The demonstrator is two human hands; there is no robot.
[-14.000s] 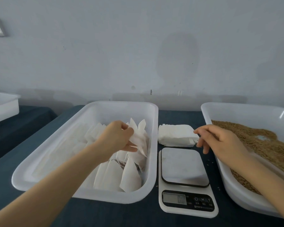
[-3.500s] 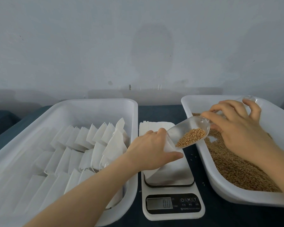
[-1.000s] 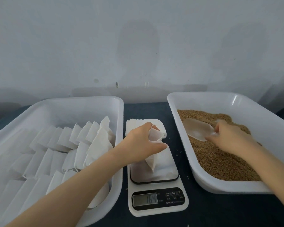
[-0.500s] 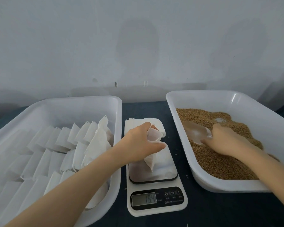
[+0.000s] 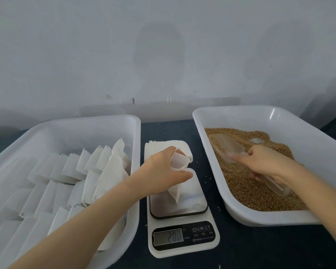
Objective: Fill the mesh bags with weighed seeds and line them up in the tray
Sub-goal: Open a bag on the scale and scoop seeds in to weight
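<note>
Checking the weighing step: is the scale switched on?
On. The scale display shows digits while the left hand holds the mesh bag on its platform.

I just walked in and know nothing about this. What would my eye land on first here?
Probably the tray on the right, heaped with brown seeds, where the right hand grips a clear scoop. In the middle, the left hand holds a white mesh bag by its mouth on a kitchen scale. The tray on the left holds rows of white bags.
</note>
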